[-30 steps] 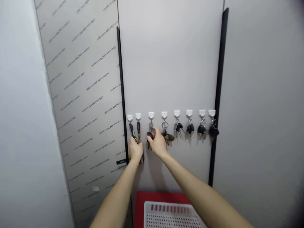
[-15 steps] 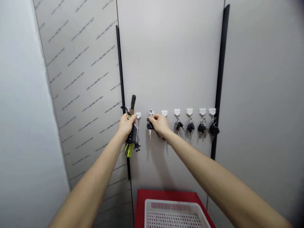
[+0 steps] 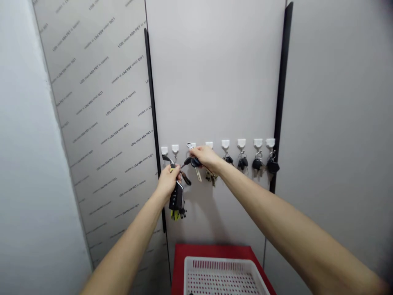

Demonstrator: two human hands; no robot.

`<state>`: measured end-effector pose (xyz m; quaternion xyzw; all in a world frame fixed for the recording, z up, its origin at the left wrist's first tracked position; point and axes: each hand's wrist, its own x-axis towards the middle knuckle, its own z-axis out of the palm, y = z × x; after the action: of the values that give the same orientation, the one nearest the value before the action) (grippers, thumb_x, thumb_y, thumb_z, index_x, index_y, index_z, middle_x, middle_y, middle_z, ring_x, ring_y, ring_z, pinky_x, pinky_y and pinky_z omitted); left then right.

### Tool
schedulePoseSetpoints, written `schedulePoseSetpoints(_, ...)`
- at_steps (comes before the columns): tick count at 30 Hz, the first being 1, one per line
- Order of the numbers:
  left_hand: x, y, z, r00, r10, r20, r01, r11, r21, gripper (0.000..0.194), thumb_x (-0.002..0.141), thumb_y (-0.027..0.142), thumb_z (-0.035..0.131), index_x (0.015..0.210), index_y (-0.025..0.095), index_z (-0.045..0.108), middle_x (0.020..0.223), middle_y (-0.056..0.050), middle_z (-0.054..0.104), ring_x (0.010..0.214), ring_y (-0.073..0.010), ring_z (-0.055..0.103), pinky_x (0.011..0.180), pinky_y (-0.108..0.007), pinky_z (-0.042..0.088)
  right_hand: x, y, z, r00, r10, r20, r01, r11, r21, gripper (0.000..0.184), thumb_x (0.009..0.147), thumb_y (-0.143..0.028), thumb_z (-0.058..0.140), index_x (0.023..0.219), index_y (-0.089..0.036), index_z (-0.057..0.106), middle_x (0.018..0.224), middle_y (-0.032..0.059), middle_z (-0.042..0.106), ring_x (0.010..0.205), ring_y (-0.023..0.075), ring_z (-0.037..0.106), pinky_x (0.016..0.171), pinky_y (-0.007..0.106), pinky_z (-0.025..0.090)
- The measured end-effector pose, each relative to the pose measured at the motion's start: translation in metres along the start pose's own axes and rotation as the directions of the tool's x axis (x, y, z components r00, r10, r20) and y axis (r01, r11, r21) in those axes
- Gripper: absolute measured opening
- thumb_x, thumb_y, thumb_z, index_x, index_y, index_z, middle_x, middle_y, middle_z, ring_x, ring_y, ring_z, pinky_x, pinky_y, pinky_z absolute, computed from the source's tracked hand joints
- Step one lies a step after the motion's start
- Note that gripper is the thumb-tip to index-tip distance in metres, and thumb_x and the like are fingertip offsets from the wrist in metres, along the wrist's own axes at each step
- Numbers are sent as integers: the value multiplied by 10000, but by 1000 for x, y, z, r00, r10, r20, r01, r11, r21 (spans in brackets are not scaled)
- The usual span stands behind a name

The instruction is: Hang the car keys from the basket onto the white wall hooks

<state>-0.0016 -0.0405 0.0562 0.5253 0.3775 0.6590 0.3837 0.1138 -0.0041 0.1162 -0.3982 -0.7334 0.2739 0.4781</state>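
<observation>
My left hand (image 3: pixel 168 182) is closed around a bunch with a black car key fob (image 3: pixel 176 197). A dark strap end and yellow-green pieces stick out of that bunch. Just right of it, my right hand (image 3: pixel 205 157) pinches a set of keys (image 3: pixel 196 163) with black heads, a metal key pointing down and a clasp or ring at the top. This set is in front of a white hook (image 3: pixel 193 145), which it partly hides; I cannot tell whether the two touch. Two more white hooks, a left one (image 3: pixel 164 150) and its neighbour (image 3: pixel 175 148), are above my left hand.
Further right, key bunches (image 3: pixel 242 162) hang from several white hooks on the pale cabinet door (image 3: pixel 215 82). Long black handles (image 3: pixel 283 94) run along the door edges. Below, a white perforated basket (image 3: pixel 221 259) stands on a red surface (image 3: pixel 181 258).
My left hand has come down and slightly right with its bunch, and the strap that pointed up now hangs down. The keys in my right hand have tilted. The camera view has shifted a little.
</observation>
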Motion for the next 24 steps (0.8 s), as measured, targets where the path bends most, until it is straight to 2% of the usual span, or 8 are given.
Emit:
schedulePoseSetpoints(3, -12, -19, -3, 997, -30, -69, 28, 999, -21, 204, 580, 242, 472, 751, 166, 388, 418, 85, 379, 347, -35, 358, 356, -147, 285, -25, 25, 1, 989, -52, 136, 83, 968, -237, 203, 597, -296, 406, 477, -133, 411, 397, -55, 319, 366, 29, 275, 359, 162, 204)
schedulePoseSetpoints(6, -9, -20, -18, 986, -20, -165, 24, 999, 26, 194, 575, 222, 459, 751, 168, 401, 422, 87, 371, 339, -37, 350, 345, -149, 282, -54, 64, 0, 955, 33, 294, 91, 913, -398, 205, 591, -278, 409, 450, -130, 401, 403, -54, 301, 396, 33, 267, 380, 166, 194)
schedulePoseSetpoints(10, 20, 21, -40, 954, 164, -252, -140, 984, 111, 77, 568, 175, 445, 621, 157, 393, 411, 78, 380, 330, -31, 342, 343, -144, 267, -70, 93, -2, 949, 103, 297, 28, 914, -406, 213, 619, -293, 379, 479, -133, 396, 429, -54, 282, 414, 37, 253, 385, 166, 189)
schedulePoseSetpoints(14, 44, 61, -50, 933, 215, -288, -183, 974, 135, 77, 575, 124, 410, 525, 157, 361, 361, 80, 350, 300, -30, 310, 334, -146, 254, -75, 97, 0, 925, 117, 362, 0, 951, -309, 207, 627, -308, 377, 521, -134, 411, 442, -55, 284, 418, 39, 253, 385, 162, 192)
schedulePoseSetpoints(17, 49, 69, -48, 978, 101, -180, -36, 943, 332, 112, 575, 135, 441, 479, 154, 387, 325, 64, 364, 278, -40, 306, 313, -156, 239, -86, 107, 2, 887, 142, 440, 9, 946, -324, 203, 615, -296, 392, 490, -137, 394, 434, -54, 284, 418, 40, 259, 390, 166, 193)
schedulePoseSetpoints(20, 49, 68, -47, 986, -165, 29, 121, 821, 558, 125, 534, 173, 529, 457, 145, 435, 317, 38, 401, 258, -57, 318, 288, -171, 219, -97, 122, -1, 892, 201, 404, -55, 937, -344, 200, 617, -294, 386, 488, -141, 386, 437, -53, 274, 421, 43, 256, 391, 168, 191)
schedulePoseSetpoints(22, 49, 69, -48, 976, -217, 18, 162, 777, 608, 144, 535, 210, 545, 452, 138, 451, 302, 40, 383, 240, -52, 298, 274, -170, 195, -101, 129, -6, 899, 232, 372, -105, 938, -330, 196, 620, -294, 379, 496, -142, 387, 442, -51, 272, 425, 44, 255, 391, 167, 190)
schedulePoseSetpoints(24, 50, 69, -51, 986, -152, -70, 164, 801, 575, 169, 574, 239, 514, 457, 135, 451, 280, 53, 345, 228, -44, 274, 268, -163, 187, -105, 135, -10, 899, 248, 362, -132, 940, -315, 193, 619, -291, 377, 499, -140, 390, 447, -49, 280, 430, 45, 258, 393, 166, 195)
